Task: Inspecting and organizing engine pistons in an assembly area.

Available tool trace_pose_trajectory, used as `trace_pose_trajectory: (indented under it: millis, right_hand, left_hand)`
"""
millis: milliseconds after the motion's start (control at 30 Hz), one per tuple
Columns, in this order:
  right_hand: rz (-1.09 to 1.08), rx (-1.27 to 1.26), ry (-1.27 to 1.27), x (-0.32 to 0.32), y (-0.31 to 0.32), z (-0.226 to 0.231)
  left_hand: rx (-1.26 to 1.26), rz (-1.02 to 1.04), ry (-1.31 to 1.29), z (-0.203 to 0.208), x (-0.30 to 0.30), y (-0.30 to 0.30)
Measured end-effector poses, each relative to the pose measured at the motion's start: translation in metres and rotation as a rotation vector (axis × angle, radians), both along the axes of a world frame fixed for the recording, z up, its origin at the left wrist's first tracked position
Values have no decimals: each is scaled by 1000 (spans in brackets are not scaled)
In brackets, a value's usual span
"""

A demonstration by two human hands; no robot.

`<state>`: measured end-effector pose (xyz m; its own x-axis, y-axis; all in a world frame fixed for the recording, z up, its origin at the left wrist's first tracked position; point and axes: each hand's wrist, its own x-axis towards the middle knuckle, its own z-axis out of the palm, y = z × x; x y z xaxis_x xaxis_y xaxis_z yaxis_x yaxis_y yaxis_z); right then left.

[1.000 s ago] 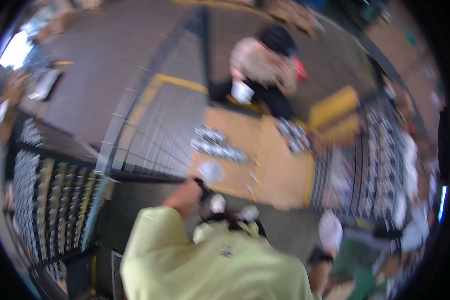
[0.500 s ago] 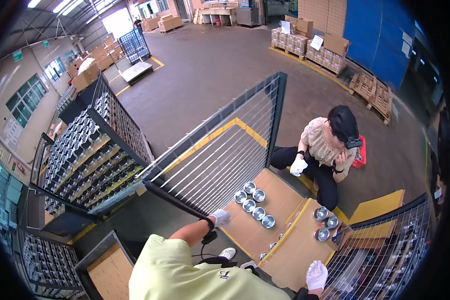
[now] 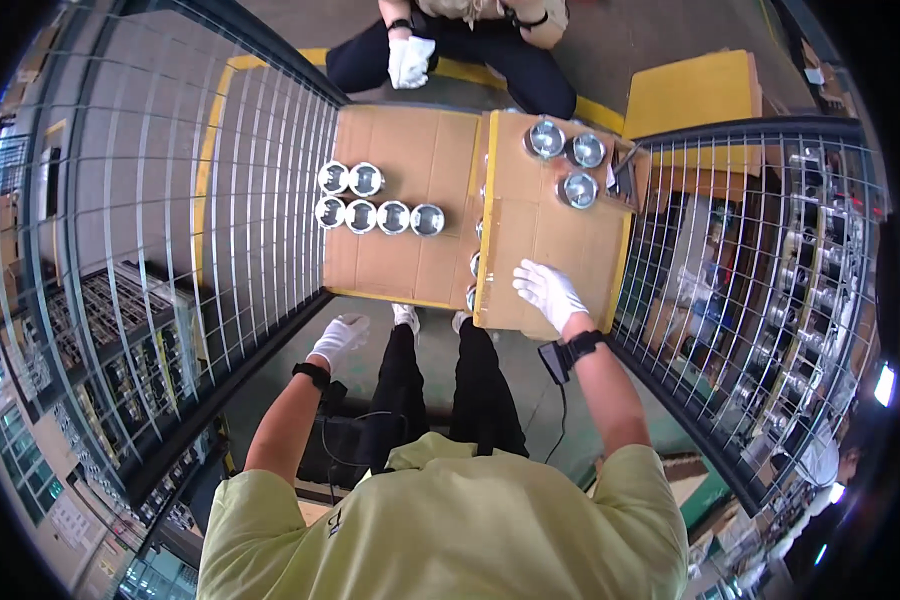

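My right hand [image 3: 550, 292], in a white glove, is over the near part of the raised cardboard sheet [image 3: 530, 250], fingers stretched out and holding nothing. Whether it touches the cardboard I cannot tell. Just outside the near left corner of the crate is my left hand [image 3: 341, 338], also gloved, with loosely bent fingers and nothing visible in it. Several silver metal pistons [image 3: 361, 217] stand in two rows on the lower cardboard sheet [image 3: 420, 270]. Three more pistons [image 3: 577, 189] sit at the far right of the raised sheet. Others show partly in the gap between the sheets.
Wire mesh panels flank the cardboard on the left [image 3: 240, 170] and right [image 3: 710, 270]. Across from me a person crouches, a white-gloved hand [image 3: 410, 62] near the far edge. A yellow board [image 3: 692, 95] stands at the far right. Cables hang by both my wrists.
My view has swung down and right, bringing the crate to the centre. My right hand has come over the raised sheet; my left is now lower, away from the pistons. The pistons look unmoved.
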<state>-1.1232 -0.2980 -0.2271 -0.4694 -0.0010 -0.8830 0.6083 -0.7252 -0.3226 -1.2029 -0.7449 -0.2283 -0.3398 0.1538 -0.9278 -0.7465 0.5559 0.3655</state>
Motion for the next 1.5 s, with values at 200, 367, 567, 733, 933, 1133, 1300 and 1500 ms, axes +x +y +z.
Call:
trace_pose_trajectory:
  millis: [200,367,567,733,933,1133,1300,1500]
  right_hand:
    - [264,104,-87,-44,-59,-124]
    - [589,469,96,-87,-117,-264]
    - [962,849,53,-156,-168,-371]
    - [625,651,-104,-174,-201,-415]
    - [710,828,-256,-177,-211,-419]
    - [734,544,141,-139,-166,-314]
    - [-17,27,-106,-78,-131,-176]
    - [-246,151,44,-59,-120,-32]
  left_hand:
    - [-34,329,2,-61,-11,-11]
    - [-80,424,-63,-85,9,-40]
    - [-39,579,-110,-85,41,-51]
    - [-54,619,-42,-73,45,-59]
    - [-12,674,55,-57,42,-65]
    - [8,585,117,-26,27,-41]
    - [216,-545,811,27,-1,38]
    - [792,-843,887,106,2,123]
